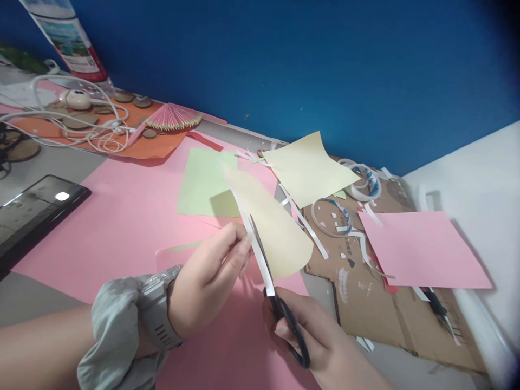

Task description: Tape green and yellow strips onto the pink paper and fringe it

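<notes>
My left hand (215, 276), with a watch and a grey scrunchie at the wrist, pinches a pale yellow sheet of paper (270, 222) by its white-edged left side. In my right hand (304, 330) is a pair of scissors (290, 325) with black handles, fingers wrapped through the loops. The scissor blades lie along the sheet's left edge, beside a narrow white strip (260, 257) that runs down to the handles. The sheet is held up above the pink paper (134, 216), and its right side curls. A green sheet (207, 181) lies behind it.
Another pale yellow sheet (309, 168) lies at the back. To the right are a cardboard piece (374, 314), tape rolls (331, 216), paper strips and a pink square (422, 249). A phone (40, 216), cables, wood slices and a bottle (73, 49) occupy the left.
</notes>
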The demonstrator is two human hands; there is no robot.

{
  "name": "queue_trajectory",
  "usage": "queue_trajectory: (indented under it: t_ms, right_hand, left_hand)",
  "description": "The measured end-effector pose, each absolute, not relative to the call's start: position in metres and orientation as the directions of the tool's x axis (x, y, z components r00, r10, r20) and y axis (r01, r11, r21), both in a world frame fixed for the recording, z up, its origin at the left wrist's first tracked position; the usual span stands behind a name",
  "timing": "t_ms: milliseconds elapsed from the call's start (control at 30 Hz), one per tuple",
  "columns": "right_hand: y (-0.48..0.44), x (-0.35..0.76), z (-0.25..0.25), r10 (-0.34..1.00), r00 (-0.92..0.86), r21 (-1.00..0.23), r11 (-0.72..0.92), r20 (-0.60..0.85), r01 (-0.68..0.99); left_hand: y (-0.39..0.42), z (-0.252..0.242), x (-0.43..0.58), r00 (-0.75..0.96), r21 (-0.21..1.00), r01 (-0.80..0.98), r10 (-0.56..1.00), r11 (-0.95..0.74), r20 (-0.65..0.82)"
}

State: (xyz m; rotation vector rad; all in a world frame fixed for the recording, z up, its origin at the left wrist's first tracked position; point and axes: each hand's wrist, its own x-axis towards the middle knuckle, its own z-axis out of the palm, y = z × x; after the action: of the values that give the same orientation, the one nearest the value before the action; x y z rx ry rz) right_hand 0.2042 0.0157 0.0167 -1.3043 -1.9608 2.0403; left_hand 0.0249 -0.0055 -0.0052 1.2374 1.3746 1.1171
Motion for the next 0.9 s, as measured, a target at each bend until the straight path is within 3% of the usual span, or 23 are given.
queue_trajectory:
  t_ms: [900]
  right_hand:
    - [0.016,0.205,0.012,0.553,-0.640,-0.841,-0.268,-0.534,0.470]
  left_hand:
    - [-0.005,-0.007,0.024,-0.048,0.990,0.126,0.997,0.061,-0.056]
